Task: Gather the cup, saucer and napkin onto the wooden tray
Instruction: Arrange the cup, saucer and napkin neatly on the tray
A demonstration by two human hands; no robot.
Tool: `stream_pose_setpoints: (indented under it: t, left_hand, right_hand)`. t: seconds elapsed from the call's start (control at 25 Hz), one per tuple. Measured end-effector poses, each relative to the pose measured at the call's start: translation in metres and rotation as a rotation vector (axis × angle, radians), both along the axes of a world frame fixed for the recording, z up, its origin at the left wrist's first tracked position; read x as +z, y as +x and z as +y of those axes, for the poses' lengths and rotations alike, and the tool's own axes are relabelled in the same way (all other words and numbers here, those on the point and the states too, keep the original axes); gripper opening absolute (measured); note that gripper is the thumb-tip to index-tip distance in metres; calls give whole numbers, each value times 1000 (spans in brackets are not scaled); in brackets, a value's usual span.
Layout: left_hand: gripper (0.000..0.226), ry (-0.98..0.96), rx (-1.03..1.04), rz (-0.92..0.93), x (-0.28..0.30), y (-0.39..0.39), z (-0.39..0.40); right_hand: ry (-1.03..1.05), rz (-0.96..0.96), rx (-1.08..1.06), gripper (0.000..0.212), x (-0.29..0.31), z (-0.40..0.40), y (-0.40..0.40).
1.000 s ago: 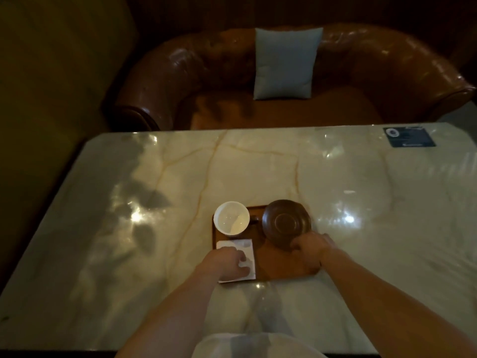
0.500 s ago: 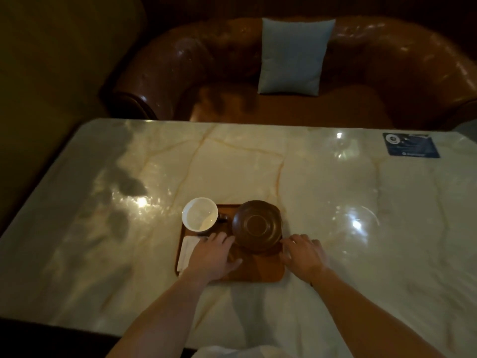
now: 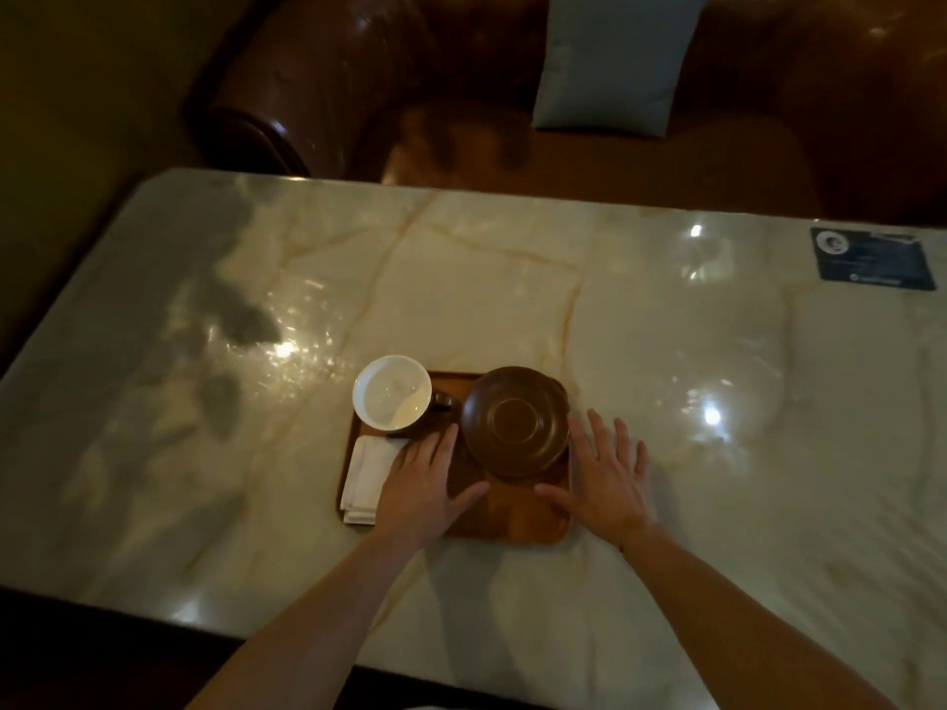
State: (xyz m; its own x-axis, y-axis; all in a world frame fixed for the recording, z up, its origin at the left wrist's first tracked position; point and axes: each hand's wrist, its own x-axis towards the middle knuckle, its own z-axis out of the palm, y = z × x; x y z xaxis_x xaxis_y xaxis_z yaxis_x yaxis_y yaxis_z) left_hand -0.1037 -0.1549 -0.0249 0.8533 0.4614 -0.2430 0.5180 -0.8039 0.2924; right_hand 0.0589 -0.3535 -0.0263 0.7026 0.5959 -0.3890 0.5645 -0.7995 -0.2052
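We're looking down at the wooden tray (image 3: 507,520) on the marble table (image 3: 512,299), and all three pieces sit on it — the white-lined cup (image 3: 392,393) at the far left corner, the brown saucer (image 3: 515,421) just beside it on the right, the folded white napkin (image 3: 366,474) along the left edge, its near corner hanging slightly over the rim. Our left hand (image 3: 428,486) lies flat with fingers spread, covering part of the napkin and gripping nothing. Our right hand (image 3: 607,476) is splayed too, palm down at the tray's right edge, thumb reaching onto the wood, nothing in its grasp. The gathering looks done, so the step in hand, we'd say, is a final tidy. To do it well, we'd nudge the napkin fully inside the rim with flat fingers and steady the tray with the right — gently, because the saucer overhangs the far right corner and the cup sits close to the edge.
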Motion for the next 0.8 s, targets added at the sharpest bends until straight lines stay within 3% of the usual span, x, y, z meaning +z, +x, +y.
stream_pose_setpoints:
  t: [0.8]
  left_hand:
    - [93,-12,60,-52,-11,22,0]
  right_hand:
    - [104,128,-93,120,-15,7,18]
